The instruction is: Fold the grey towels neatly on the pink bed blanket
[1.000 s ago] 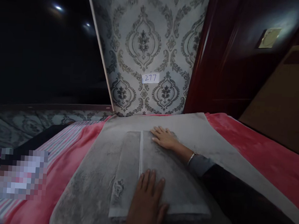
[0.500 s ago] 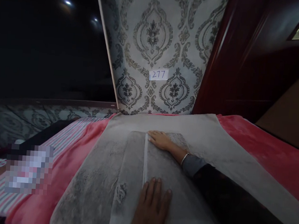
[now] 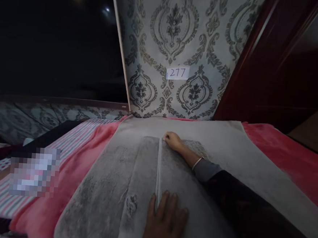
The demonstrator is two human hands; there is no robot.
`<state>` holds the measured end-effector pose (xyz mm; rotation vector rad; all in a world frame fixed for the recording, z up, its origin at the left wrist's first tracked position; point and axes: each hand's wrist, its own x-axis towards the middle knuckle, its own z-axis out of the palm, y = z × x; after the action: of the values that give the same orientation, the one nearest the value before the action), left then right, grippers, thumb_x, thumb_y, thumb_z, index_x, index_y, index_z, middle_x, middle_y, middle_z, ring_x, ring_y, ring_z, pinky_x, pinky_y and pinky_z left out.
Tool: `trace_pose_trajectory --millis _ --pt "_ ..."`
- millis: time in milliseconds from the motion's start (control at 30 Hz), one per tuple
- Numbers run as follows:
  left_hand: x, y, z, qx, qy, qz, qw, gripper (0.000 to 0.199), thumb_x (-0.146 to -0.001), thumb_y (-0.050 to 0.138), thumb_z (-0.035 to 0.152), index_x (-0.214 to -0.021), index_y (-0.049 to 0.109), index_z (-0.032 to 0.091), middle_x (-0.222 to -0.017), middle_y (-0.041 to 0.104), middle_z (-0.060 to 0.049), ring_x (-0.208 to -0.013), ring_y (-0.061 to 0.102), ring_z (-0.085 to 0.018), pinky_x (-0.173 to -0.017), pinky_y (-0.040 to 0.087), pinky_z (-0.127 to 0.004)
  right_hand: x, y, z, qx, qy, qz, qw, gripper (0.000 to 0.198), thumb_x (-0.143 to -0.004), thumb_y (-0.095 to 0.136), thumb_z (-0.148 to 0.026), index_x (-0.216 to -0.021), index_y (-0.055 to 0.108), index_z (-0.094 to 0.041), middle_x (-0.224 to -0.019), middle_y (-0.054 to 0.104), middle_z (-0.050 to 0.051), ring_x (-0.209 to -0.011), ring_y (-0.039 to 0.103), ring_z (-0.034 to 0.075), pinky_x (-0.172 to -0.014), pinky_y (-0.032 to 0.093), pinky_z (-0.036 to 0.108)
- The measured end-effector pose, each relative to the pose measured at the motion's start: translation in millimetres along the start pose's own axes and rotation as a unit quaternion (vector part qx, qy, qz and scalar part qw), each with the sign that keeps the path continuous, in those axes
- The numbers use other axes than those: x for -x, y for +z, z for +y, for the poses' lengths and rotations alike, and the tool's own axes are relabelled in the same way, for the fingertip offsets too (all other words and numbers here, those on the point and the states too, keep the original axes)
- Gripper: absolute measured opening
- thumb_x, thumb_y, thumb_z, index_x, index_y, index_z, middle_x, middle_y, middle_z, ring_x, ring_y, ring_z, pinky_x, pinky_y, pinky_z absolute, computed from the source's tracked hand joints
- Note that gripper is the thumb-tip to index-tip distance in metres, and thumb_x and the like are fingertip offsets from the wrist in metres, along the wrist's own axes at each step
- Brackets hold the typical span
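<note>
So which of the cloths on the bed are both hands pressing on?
The folded grey towel, lying on the larger grey towel. The left hand presses its near end, the right hand its far end. The pink blanket lies beneath, untouched.

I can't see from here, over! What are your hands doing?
Left hand flat on folded grey towel, near end. Right hand curled at its far edge. Bigger grey towel underneath. Nothing on top.

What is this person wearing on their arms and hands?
Both hands are bare, with no gloves. The right hand has a thin silver-coloured bangle at the wrist, then a grey cuff coming out of a dark, near-black sleeve. Of the left hand only fingers and the back show at the frame's bottom edge; its wrist and any sleeve lie out of view.
</note>
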<state>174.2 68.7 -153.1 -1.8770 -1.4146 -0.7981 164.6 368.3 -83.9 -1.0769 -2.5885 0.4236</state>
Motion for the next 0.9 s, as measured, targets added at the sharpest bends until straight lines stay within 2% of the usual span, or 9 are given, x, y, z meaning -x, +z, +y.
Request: trace_pose_trajectory --millis 200,300,367,433,500,600,733,900 --pt "-0.4 -4.7 -2.9 -0.007 0.021 -0.023 0.999 0.068 -0.079 0.052 0.077 -0.120 0.069 0.026 -0.127 0.066 -0.012 -0.132 0.047 -0.036 -0.119 0.012 -0.057 0.5 3.4 -3.6 0.010 0.010 -0.016 1.000 0.021 -0.095 0.050 -0.016 -0.098 0.071 -0.018 -0.109 0.071 0.008 -0.103 0.062 0.020 -0.082 0.043 0.026" --pt "-0.1 -9.8 -3.7 -0.009 0.027 -0.064 0.998 0.069 -0.079 0.052 0.075 -0.126 0.065 0.027 -0.134 0.063 -0.011 -0.133 0.046 -0.035 -0.119 0.010 -0.055 4.5 -6.1 -9.2 0.021 -0.001 -0.024 0.999 0.022 -0.095 0.051 -0.017 -0.103 0.071 -0.017 -0.110 0.071 0.010 -0.105 0.062 0.021 -0.086 0.044 0.028" --pt "0.7 -12.7 -3.3 -0.008 0.017 -0.094 0.995 0.068 -0.079 0.054 0.073 -0.129 0.062 0.028 -0.139 0.060 -0.010 -0.134 0.045 -0.034 -0.119 0.011 -0.054 12.7 -15.1 -12.8 0.028 -0.015 -0.024 0.999 0.026 -0.095 0.050 -0.019 -0.112 0.070 -0.016 -0.116 0.069 0.012 -0.110 0.061 0.023 -0.092 0.044 0.031" --pt "1.8 -15.0 -2.3 -0.002 -0.003 -0.105 0.994 0.068 -0.079 0.056 0.070 -0.132 0.060 0.029 -0.142 0.058 -0.009 -0.136 0.043 -0.034 -0.118 0.016 -0.054 27.6 -22.3 -14.4 0.033 -0.042 -0.017 0.998 0.037 -0.096 0.049 -0.023 -0.131 0.062 -0.018 -0.134 0.061 0.012 -0.124 0.053 0.024 -0.105 0.038 0.036" --pt "2.4 -17.2 -0.9 0.008 -0.011 -0.117 0.993 0.070 -0.078 0.058 0.067 -0.136 0.057 0.028 -0.145 0.055 -0.009 -0.137 0.042 -0.035 -0.116 0.022 -0.055 46.6 -24.8 -13.1 0.048 -0.099 -0.023 0.994 0.051 -0.098 0.048 -0.033 -0.148 0.046 -0.021 -0.153 0.043 0.010 -0.141 0.036 0.026 -0.116 0.026 0.044" --pt "1.0 -21.5 1.6 0.024 -0.007 -0.156 0.987 0.075 -0.079 0.059 0.064 -0.144 0.049 0.027 -0.151 0.049 -0.010 -0.141 0.037 -0.037 -0.115 0.026 -0.058 70.7 -20.9 -8.2 0.079 -0.173 -0.080 0.978 0.063 -0.101 0.040 -0.048 -0.157 0.030 -0.023 -0.163 0.021 0.008 -0.150 0.016 0.028 -0.120 0.012 0.053" --pt "-2.5 -27.7 5.8 0.031 -0.016 -0.210 0.977 0.077 -0.082 0.059 0.061 -0.149 0.043 0.025 -0.155 0.042 -0.012 -0.142 0.034 -0.039 -0.112 0.028 -0.061 77.4 -14.3 -4.5 0.082 -0.166 -0.126 0.975 0.066 -0.103 0.030 -0.056 -0.159 0.025 -0.022 -0.164 0.015 0.007 -0.151 0.012 0.027 -0.121 0.012 0.052" --pt "-0.3 -31.7 11.8 0.004 -0.011 -0.214 0.977 0.076 -0.083 0.061 0.056 -0.149 0.042 0.024 -0.157 0.040 -0.014 -0.143 0.033 -0.039 -0.109 0.032 -0.059 70.3 -12.4 -2.4 0.075 -0.170 -0.125 0.975 0.068 -0.103 0.030 -0.057 -0.159 0.024 -0.019 -0.164 0.016 0.008 -0.151 0.013 0.027 -0.121 0.012 0.053"
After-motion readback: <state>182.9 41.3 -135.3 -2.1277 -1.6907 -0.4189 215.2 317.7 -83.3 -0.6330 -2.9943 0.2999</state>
